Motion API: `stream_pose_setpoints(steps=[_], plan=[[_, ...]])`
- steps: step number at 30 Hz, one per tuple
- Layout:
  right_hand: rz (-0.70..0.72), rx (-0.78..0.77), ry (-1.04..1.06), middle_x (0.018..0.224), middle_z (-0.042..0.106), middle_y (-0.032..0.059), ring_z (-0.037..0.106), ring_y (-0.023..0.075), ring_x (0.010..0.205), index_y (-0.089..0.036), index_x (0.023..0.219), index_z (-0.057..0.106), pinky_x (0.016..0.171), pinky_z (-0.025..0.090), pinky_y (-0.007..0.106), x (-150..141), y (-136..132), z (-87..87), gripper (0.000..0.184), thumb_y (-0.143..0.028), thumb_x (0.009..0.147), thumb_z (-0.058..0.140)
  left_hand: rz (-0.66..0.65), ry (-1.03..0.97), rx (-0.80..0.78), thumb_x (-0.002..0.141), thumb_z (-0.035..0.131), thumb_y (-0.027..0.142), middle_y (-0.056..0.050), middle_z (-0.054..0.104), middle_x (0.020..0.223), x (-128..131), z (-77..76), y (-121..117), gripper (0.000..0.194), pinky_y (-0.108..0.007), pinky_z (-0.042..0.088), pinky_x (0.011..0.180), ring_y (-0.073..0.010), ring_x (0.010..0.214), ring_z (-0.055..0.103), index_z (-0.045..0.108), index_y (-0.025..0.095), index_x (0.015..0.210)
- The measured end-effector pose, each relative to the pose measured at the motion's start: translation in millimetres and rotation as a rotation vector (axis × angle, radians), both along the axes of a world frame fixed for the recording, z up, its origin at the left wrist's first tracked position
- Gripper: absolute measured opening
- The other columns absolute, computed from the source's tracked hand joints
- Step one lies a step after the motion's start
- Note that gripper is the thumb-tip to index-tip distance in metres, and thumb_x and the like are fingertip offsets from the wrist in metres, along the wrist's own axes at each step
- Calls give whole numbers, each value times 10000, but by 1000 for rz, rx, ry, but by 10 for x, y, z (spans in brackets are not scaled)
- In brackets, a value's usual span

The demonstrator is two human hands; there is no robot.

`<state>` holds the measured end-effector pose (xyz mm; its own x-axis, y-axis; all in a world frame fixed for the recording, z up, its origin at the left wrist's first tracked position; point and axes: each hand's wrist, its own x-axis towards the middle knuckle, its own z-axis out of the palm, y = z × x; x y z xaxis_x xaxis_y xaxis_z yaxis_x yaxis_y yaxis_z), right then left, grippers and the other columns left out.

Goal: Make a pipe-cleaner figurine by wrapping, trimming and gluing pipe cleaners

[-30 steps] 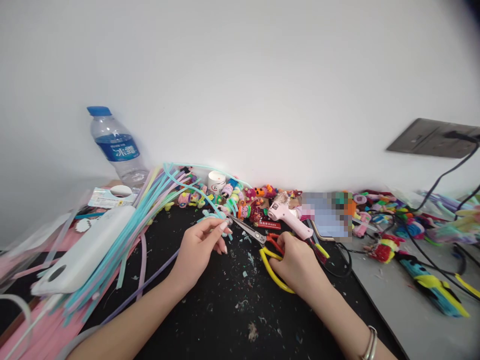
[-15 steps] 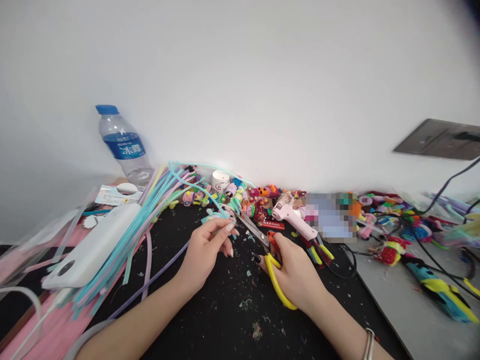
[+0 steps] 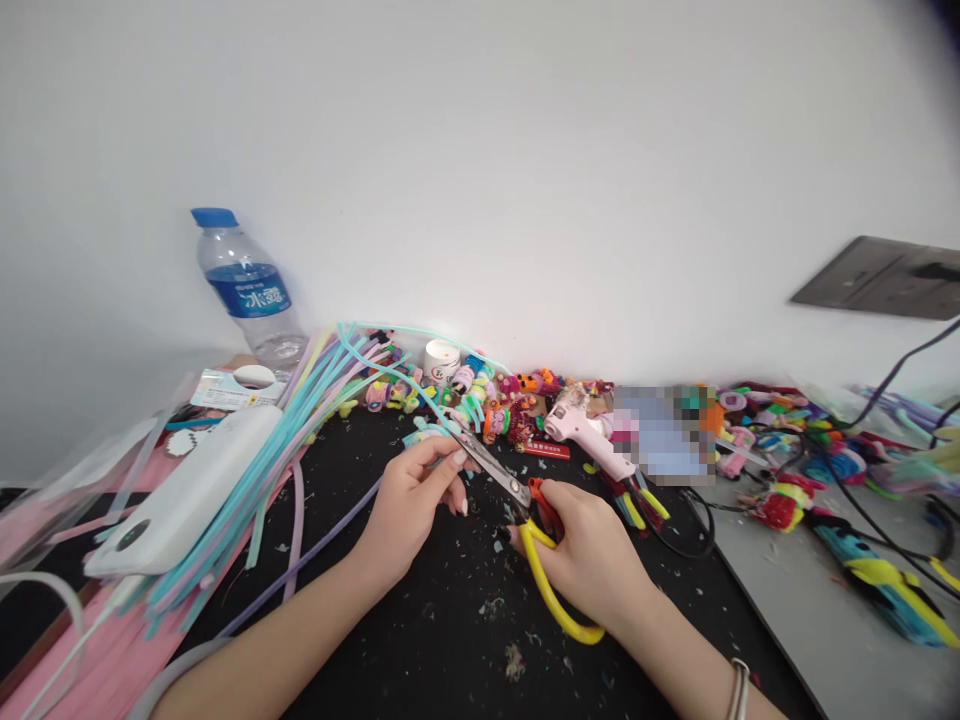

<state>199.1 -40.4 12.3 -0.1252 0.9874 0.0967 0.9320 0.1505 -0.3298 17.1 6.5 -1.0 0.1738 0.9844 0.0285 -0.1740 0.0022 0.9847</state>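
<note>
My left hand (image 3: 416,485) is closed in a pinch on a light turquoise pipe cleaner (image 3: 420,390), which arches from the bundle at the back left down to my fingertips. A pair of scissors (image 3: 551,592) with a yellow and red-orange handle is gripped in my right hand (image 3: 589,550). Its metal blades point up and left and reach the pipe cleaner right beside my left fingertips. The blades look nearly together; whether the strand lies between them is hard to see. Small fluffy scraps are scattered on the black mat (image 3: 420,640) below.
A bundle of pastel pipe cleaners (image 3: 247,480), a white power bank (image 3: 187,490) and a water bottle (image 3: 251,290) are at left. Colourful pipe-cleaner figures (image 3: 502,420), a paper cup (image 3: 441,362) and a pink glue gun (image 3: 589,440) line the back. Black cables (image 3: 862,510) cross the right side.
The scissors have shifted slightly left, with the blades now at my left fingertips and closer together. My left hand has stayed nearly still.
</note>
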Motion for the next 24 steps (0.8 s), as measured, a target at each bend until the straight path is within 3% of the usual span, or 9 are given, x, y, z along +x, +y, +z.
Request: stream_pose_setpoints(steps=[2, 6, 15, 24], plan=[[1, -5, 3, 622, 476, -22, 399, 129, 542, -212, 628, 347, 512, 211, 247, -1, -2, 2, 356, -437, 742, 597, -4, 3, 2, 825, 568, 296, 47, 524, 559, -1, 1, 2, 158, -179, 383, 458, -59, 435, 488, 598, 155, 762], [-1, -20, 1, 622, 476, -18, 396, 128, 541, -209, 627, 355, 516, 205, 248, 3, -8, 7, 350, -440, 748, 588, -5, 0, 12, 825, 567, 293, 26, 582, 702, -4, 3, 3, 150, -184, 388, 457, -48, 448, 493, 598, 155, 776], [-8, -23, -8, 618, 475, -18, 385, 122, 534, -205, 618, 358, 513, 190, 241, 16, 2, 7, 361, -451, 747, 588, -7, 25, 28, 834, 557, 288, 47, 537, 588, -10, -6, 13, 159, -171, 375, 459, -47, 436, 480, 595, 151, 762], [4, -29, -4, 600, 466, -26, 363, 117, 523, -206, 612, 339, 510, 179, 243, 15, -5, 13, 367, -443, 755, 580, -6, 28, 31, 835, 558, 289, 43, 543, 601, -5, -21, 16, 160, -168, 372, 461, -42, 439, 478, 595, 151, 762]])
